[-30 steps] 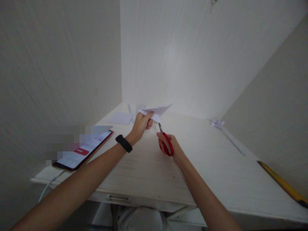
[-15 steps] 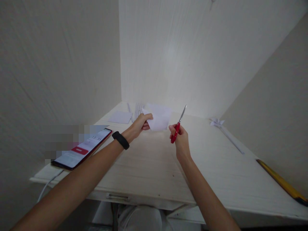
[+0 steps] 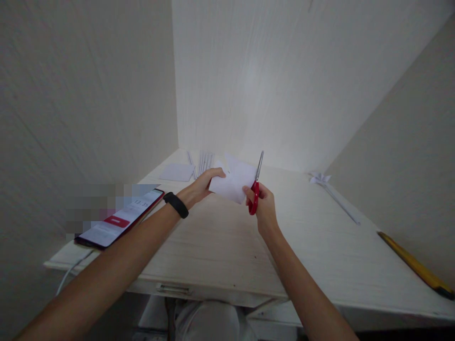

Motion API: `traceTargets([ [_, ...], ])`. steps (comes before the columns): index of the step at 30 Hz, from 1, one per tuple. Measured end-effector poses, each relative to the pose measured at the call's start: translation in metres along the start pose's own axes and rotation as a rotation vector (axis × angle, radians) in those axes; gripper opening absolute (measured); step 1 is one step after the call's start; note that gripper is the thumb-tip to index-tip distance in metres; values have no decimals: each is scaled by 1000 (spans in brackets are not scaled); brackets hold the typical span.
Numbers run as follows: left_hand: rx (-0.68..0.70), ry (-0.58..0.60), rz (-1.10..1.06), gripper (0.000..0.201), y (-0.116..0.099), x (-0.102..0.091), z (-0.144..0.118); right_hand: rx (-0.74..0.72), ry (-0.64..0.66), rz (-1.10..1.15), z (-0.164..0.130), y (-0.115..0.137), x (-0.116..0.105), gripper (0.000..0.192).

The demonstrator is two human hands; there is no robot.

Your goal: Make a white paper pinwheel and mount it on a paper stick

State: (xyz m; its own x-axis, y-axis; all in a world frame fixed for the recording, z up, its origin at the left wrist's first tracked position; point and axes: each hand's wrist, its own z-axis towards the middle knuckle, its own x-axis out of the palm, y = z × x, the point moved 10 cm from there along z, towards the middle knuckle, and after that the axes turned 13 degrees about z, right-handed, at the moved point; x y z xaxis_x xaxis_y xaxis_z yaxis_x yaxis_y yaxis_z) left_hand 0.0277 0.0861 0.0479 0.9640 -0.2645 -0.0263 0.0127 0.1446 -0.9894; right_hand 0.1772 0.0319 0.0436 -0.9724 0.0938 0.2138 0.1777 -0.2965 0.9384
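Note:
Above the desk, my left hand (image 3: 205, 183) pinches a white sheet of paper (image 3: 233, 182) by its left side, thumb on top. A notch or slit shows along the paper's upper edge, near my thumb. My right hand (image 3: 263, 201) is closed around the red handles of a pair of scissors (image 3: 255, 194). The scissor blades point up and away from me and look closed. My right thumb and fingertips are at the paper's right edge; whether they also grip it I cannot tell.
A phone (image 3: 121, 220) with a lit screen lies at the left, a cable below it. Flat paper (image 3: 177, 172) and several thin paper strips (image 3: 205, 161) lie at the back left. At right are a paper pinwheel (image 3: 320, 179) on a stick and a yellow tool (image 3: 414, 264) on the desk (image 3: 213, 251).
The paper has turned, its right side dropping toward me. My right hand has moved left to the paper's edge, and the scissors stand more upright.

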Motion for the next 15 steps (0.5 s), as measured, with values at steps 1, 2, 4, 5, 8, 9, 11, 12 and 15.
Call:
traceTargets([
  [1, -51, 80, -63, 11, 5, 8, 0, -10, -4, -5, 0, 1, 0, 28],
  [2, -96, 154, -128, 12, 8, 16, -2, -20, -10, -9, 0, 2, -1, 28],
  [4, -117, 221, -201, 13, 8, 24, -3, -37, -25, -18, 0, 4, -3, 28],
  [5, -102, 227, -203, 15, 6, 25, -3, -45, -33, -23, 0, 5, -4, 28],
  [8, -70, 227, -179, 21, 3, 25, -3, -61, -41, -26, 0, 6, -6, 28],
  [9, -66, 215, -166, 23, 3, 24, -2, -64, -41, -23, 0, 6, -6, 27],
  [11, -63, 184, -136, 27, 4, 20, -1, -67, -42, -12, 0, 7, -6, 26],
  [12, -63, 172, -120, 28, 4, 19, 0, -70, -43, -5, 0, 7, -6, 25],
  [15, -41, 156, -62, 31, 2, 16, 1, -80, -48, 9, 0, 8, -6, 23],
])
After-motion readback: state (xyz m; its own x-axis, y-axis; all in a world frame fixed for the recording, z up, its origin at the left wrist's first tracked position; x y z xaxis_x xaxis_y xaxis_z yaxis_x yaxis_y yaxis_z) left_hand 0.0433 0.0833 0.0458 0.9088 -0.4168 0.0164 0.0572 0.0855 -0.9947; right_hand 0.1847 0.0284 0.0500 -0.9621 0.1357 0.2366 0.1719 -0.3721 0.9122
